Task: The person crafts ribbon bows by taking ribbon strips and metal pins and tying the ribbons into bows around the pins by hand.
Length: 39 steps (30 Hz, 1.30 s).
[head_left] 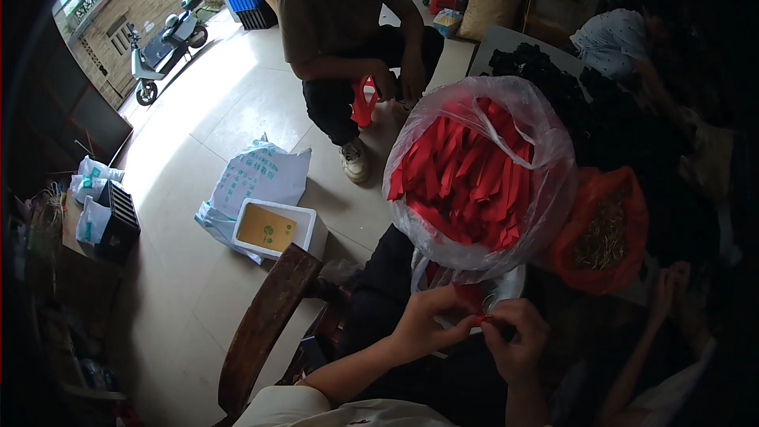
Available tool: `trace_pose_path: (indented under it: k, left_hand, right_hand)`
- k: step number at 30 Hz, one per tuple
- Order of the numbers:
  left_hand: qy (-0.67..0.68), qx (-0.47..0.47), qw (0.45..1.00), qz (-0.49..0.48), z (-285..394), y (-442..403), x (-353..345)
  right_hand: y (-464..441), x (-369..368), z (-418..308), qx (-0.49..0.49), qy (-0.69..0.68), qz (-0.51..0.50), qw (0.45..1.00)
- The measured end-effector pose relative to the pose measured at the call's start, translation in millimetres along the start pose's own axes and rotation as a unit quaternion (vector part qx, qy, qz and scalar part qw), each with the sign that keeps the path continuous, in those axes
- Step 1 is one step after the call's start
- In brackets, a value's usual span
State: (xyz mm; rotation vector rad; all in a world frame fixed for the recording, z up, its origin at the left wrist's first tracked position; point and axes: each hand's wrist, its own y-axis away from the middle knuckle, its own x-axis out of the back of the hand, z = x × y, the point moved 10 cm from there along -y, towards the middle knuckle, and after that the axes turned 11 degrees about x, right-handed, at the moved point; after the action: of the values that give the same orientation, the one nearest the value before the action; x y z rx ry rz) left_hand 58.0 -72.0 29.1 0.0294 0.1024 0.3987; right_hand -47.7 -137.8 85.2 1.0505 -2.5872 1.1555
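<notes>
My left hand [427, 323] and my right hand [518, 336] meet low in the view, both with fingers pinched. A red fabric strip [470, 296] runs between them, its end at both fingertips. Just behind my hands is a shiny pale bowl [515, 283], partly covered by them and the bag. Beyond it stands a clear plastic bag [557, 122], open at the top and full of red strips [474, 182]. An orange-red bag [636, 229] to its right holds many thin golden pieces [602, 233], too small to name.
A wooden chair back [265, 332] rises at my left. On the floor is a white foam box [316, 233] beside a printed sack [261, 178]. A person [344, 16] sits opposite; others are at the right. Black material [545, 83] lies behind the bags.
</notes>
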Motion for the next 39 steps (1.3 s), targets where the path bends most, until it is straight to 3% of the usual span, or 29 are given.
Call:
trace_pose_path:
  k: [2,5,7,10,11,14,17,20,22,24,25,28,31,34,37,39]
  left_hand:
    - [-0.024,-0.033,0.999,0.018,4,3,2]
    - [0.021,-0.052,0.998,0.009,-2,4,6]
    - [0.062,-0.044,0.997,-0.003,3,2,8]
    - [-0.059,-0.109,0.992,-0.037,30,0,-9]
    - [-0.023,-0.058,0.997,-0.048,22,0,-10]
    - [0.000,-0.039,0.999,-0.037,8,2,-4]
    - [0.094,-0.048,0.989,-0.099,10,2,-9]
    - [0.225,-0.029,0.938,-0.261,26,19,-33]
    - [0.141,-0.049,0.978,-0.144,35,8,-16]
    - [0.181,0.034,0.983,-0.025,4,-3,5]
    - [0.177,0.025,0.984,0.009,-1,-6,10]
    - [0.126,-0.008,0.992,-0.003,-6,-8,3]
    - [0.178,0.048,0.983,0.022,-14,-7,1]
    - [0.223,0.073,0.972,0.016,-25,-8,5]
    - [0.318,0.083,0.941,-0.084,-26,-9,-10]
    - [0.360,0.090,0.921,-0.122,-25,-8,-16]
  right_hand:
    - [3,3,1,0.028,0.023,-0.006,0.999]
    - [31,19,42,-0.148,-0.118,0.113,0.975]
    - [28,17,37,-0.125,-0.126,0.089,0.980]
    - [17,12,25,-0.065,-0.129,0.064,0.987]
    - [13,11,19,-0.040,-0.127,0.058,0.989]
    - [2,3,8,0.010,-0.062,-0.003,0.998]
    - [2,-4,12,-0.032,-0.076,-0.014,0.996]
    - [15,-24,46,-0.069,-0.060,-0.077,0.993]
    - [28,-25,68,-0.159,-0.218,-0.035,0.962]
    - [19,-13,56,-0.106,-0.194,-0.005,0.975]
    - [12,-15,45,-0.125,-0.283,0.014,0.951]
    - [9,-25,35,-0.129,-0.243,-0.019,0.961]
    - [15,-29,47,-0.185,-0.280,0.011,0.942]
    - [18,-24,55,-0.172,-0.190,0.014,0.967]
    - [5,-12,48,-0.095,-0.017,0.008,0.995]
    - [2,-14,46,-0.078,-0.046,-0.001,0.996]
